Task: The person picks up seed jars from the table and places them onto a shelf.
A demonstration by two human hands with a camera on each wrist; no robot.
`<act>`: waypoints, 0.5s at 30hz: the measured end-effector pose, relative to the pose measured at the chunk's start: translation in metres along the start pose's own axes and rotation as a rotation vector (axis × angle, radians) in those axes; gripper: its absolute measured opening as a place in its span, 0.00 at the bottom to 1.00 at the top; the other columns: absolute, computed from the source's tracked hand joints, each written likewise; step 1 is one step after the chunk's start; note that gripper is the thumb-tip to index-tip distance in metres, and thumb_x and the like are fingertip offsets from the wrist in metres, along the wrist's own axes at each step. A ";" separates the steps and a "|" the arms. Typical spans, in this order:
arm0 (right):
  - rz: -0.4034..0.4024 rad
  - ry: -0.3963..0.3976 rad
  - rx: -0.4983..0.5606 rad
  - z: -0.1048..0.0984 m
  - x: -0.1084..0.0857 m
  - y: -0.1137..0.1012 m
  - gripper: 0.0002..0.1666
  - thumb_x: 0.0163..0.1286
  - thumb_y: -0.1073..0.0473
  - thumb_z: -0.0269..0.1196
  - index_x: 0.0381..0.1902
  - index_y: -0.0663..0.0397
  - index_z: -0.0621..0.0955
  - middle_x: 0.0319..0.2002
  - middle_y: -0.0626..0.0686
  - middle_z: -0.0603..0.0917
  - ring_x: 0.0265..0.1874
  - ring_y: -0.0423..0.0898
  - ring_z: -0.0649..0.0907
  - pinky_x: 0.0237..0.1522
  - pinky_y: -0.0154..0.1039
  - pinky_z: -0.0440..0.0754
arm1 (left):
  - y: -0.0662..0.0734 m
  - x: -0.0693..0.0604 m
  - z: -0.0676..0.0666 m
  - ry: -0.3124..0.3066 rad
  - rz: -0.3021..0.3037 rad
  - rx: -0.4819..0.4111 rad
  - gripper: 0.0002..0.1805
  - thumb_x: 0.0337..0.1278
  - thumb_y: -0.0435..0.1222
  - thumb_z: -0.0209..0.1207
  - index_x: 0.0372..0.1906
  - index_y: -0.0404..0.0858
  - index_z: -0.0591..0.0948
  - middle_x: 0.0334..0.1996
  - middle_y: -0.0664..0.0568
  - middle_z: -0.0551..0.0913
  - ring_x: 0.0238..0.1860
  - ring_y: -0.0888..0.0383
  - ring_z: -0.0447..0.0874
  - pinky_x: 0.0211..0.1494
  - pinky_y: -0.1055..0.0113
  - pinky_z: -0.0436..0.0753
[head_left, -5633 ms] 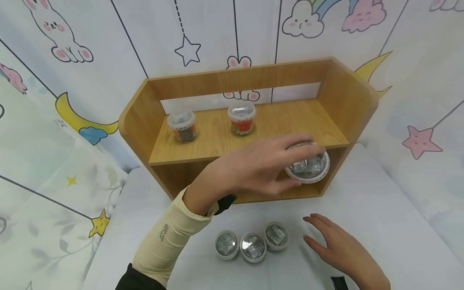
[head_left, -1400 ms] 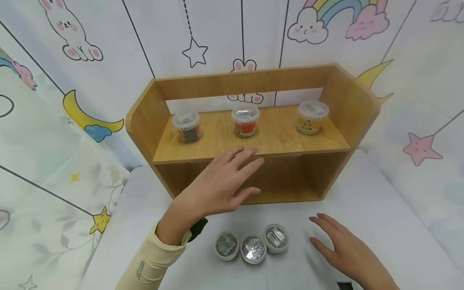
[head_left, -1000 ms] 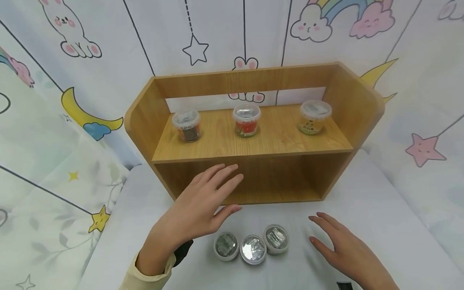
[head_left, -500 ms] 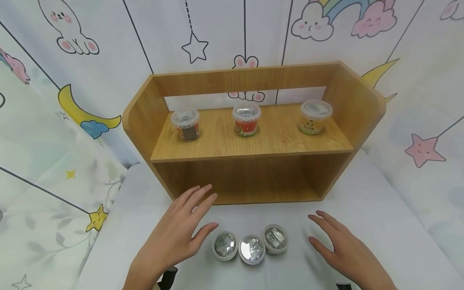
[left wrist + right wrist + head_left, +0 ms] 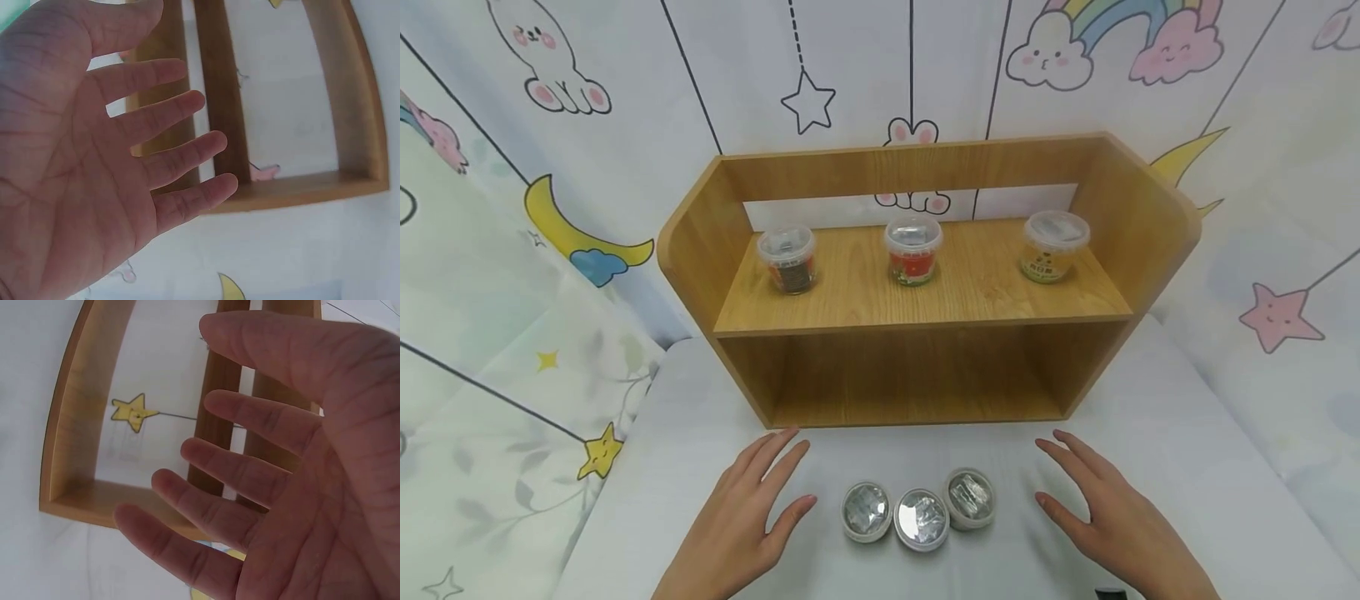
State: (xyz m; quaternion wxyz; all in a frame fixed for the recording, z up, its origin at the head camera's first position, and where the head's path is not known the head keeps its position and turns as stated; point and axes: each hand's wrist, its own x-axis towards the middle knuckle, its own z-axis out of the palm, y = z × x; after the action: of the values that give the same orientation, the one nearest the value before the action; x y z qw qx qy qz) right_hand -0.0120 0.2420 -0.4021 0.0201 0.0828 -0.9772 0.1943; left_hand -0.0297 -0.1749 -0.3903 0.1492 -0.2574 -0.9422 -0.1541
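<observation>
White table | three round lidded tubs between left hand and right hand, touching neither | fingers on both loosely spread, gripping nothing | probably light, stiff, slick-topped; best pinched from either side

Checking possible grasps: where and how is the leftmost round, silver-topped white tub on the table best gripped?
The leftmost tub probably suits a pinch across its near and far rim by the left hand, from above and left: its round top faces up, its left is free, and the middle tub crowds its right.
</observation>
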 end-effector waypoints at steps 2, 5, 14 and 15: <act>-0.014 0.017 -0.001 0.001 0.000 0.000 0.39 0.62 0.41 0.69 0.68 0.42 0.72 0.69 0.58 0.69 0.63 0.60 0.72 0.52 0.65 0.76 | -0.003 -0.006 0.003 0.021 -0.006 -0.001 0.33 0.55 0.47 0.69 0.65 0.41 0.76 0.68 0.51 0.70 0.65 0.49 0.68 0.57 0.45 0.76; -0.028 0.030 -0.003 0.001 0.001 -0.001 0.39 0.62 0.41 0.70 0.68 0.42 0.71 0.69 0.58 0.69 0.63 0.60 0.73 0.51 0.65 0.76 | -0.006 -0.013 0.007 0.047 -0.003 -0.008 0.33 0.54 0.45 0.70 0.65 0.39 0.76 0.68 0.50 0.70 0.64 0.48 0.69 0.56 0.46 0.76; -0.013 -0.023 0.022 0.002 0.006 -0.005 0.42 0.62 0.34 0.67 0.70 0.39 0.70 0.70 0.57 0.67 0.64 0.59 0.72 0.51 0.64 0.77 | -0.007 -0.023 0.017 0.034 -0.029 -0.012 0.34 0.54 0.45 0.70 0.65 0.38 0.75 0.68 0.50 0.70 0.63 0.47 0.71 0.57 0.46 0.77; -0.009 -0.037 0.025 0.002 0.007 -0.006 0.43 0.61 0.33 0.67 0.70 0.39 0.70 0.70 0.57 0.67 0.64 0.59 0.71 0.51 0.64 0.77 | -0.007 -0.023 0.018 0.032 -0.030 -0.012 0.34 0.54 0.45 0.70 0.65 0.38 0.75 0.68 0.50 0.70 0.63 0.47 0.71 0.57 0.47 0.77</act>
State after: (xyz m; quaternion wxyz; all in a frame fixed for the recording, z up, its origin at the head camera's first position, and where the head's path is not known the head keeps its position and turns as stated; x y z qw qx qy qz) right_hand -0.0176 0.2344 -0.4016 0.0021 0.0909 -0.9745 0.2050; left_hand -0.0175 -0.1841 -0.4164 0.1604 -0.2414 -0.9426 -0.1662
